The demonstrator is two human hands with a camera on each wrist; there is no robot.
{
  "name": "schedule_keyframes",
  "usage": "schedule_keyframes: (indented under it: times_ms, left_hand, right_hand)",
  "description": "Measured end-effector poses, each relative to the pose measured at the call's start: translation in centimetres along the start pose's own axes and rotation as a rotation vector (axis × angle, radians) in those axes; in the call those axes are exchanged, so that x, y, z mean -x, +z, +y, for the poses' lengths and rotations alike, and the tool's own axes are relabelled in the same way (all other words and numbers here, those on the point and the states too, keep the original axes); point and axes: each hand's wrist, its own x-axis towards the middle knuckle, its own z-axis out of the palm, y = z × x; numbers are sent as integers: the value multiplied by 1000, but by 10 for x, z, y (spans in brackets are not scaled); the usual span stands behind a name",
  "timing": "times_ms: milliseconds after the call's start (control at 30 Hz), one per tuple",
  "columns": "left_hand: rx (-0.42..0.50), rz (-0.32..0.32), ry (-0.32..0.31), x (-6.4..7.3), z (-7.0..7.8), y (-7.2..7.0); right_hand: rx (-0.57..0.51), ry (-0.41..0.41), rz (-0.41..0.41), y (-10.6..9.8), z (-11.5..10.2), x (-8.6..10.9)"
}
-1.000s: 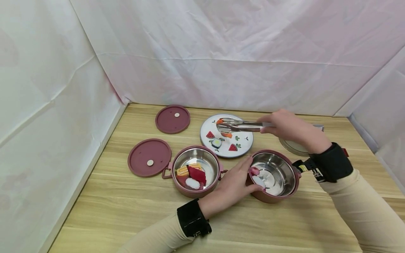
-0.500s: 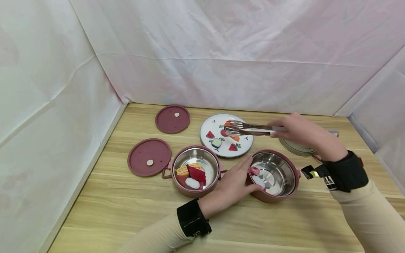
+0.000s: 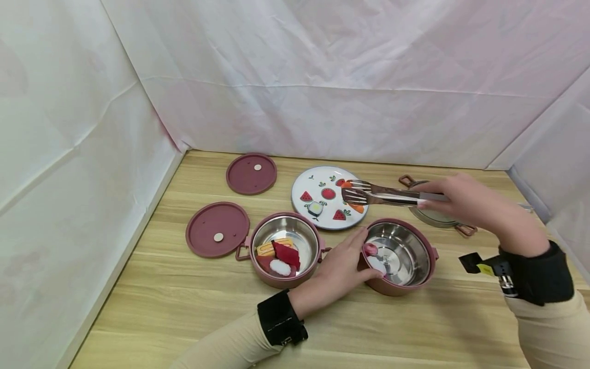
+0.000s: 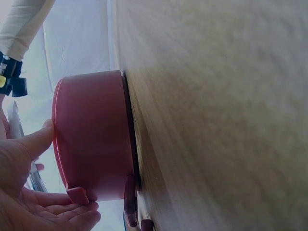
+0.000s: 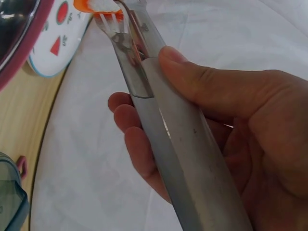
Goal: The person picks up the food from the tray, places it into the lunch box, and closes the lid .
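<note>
My right hand (image 3: 465, 202) grips metal tongs (image 3: 392, 196) by their handles. Between the fork-like tips sits an orange-and-white toy food piece (image 5: 98, 6), above the right edge of the white plate (image 3: 301, 179) in the head view. My left hand (image 3: 338, 266) holds the right-hand pot (image 3: 405, 261) at its left side, thumb against the rim and fingers by a side handle. Inside that pot lie a pink piece (image 3: 371, 249) and a white piece (image 3: 377, 264). A small sushi roll (image 3: 315, 208) is on the plate, among printed watermelons.
Left of my left hand stands a second pot (image 3: 311, 238) with yellow, red and white toy food inside. Two dark-red lids (image 3: 216, 225) lie at the left on the wooden table (image 3: 161, 307). Behind the right pot is a round lidded item (image 3: 435, 219) with brown handles.
My right hand has moved right with the tongs, carrying the orange-and-white piece from the plate's middle to its right edge. My left hand and both pots have stayed put.
</note>
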Motion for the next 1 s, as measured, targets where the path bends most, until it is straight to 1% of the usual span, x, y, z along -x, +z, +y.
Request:
schedule_keyframes:
  times_ms: [267, 400, 567, 700, 933, 1000]
  left_hand:
    - [-2, -2, -8, -1, 0, 1]
    - [3, -7, -17, -1, 0, 1]
    - [0, -13, -13, -1, 0, 2]
    - [10, -2, 2, -1, -1, 2]
    - [1, -4, -6, 0, 0, 0]
    - [1, -3, -8, 0, 1, 0]
  right_hand:
    - [60, 45, 6, -12, 6, 30]
    - [80, 96, -28, -13, 8, 41]
    - [62, 150, -74, -12, 11, 55]
    - [47, 176, -74, -13, 14, 65]
    - [60, 196, -76, -14, 22, 79]
    - [63, 197, -90, -14, 25, 82]
